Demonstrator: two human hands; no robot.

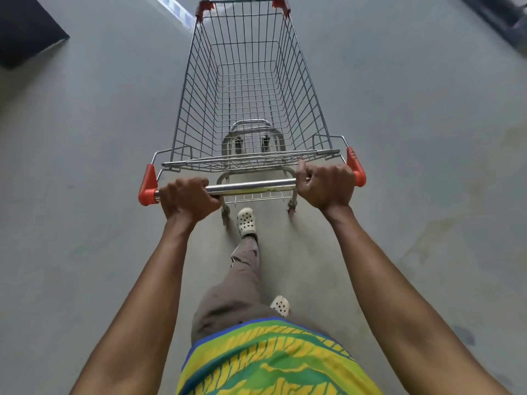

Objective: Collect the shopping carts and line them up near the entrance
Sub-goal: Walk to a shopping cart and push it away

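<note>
A silver wire shopping cart [245, 81] with red plastic corner caps stands on the grey floor straight ahead of me, its basket empty. Its chrome handle bar [251, 186] runs across the middle of the view between two red end pieces. My left hand [189, 199] grips the left end of the bar, fingers curled over it. My right hand [325, 185] grips the right end the same way. Both arms are stretched forward. My feet in pale perforated clogs [246, 222] are just behind the cart's rear wheels.
Smooth grey concrete floor [99, 138] spreads to both sides of the cart. A dark block or mat [25, 29] lies at the far left. A dark metal structure [502, 15] sits at the far right corner. A pale blue-white strip [175, 8] is ahead.
</note>
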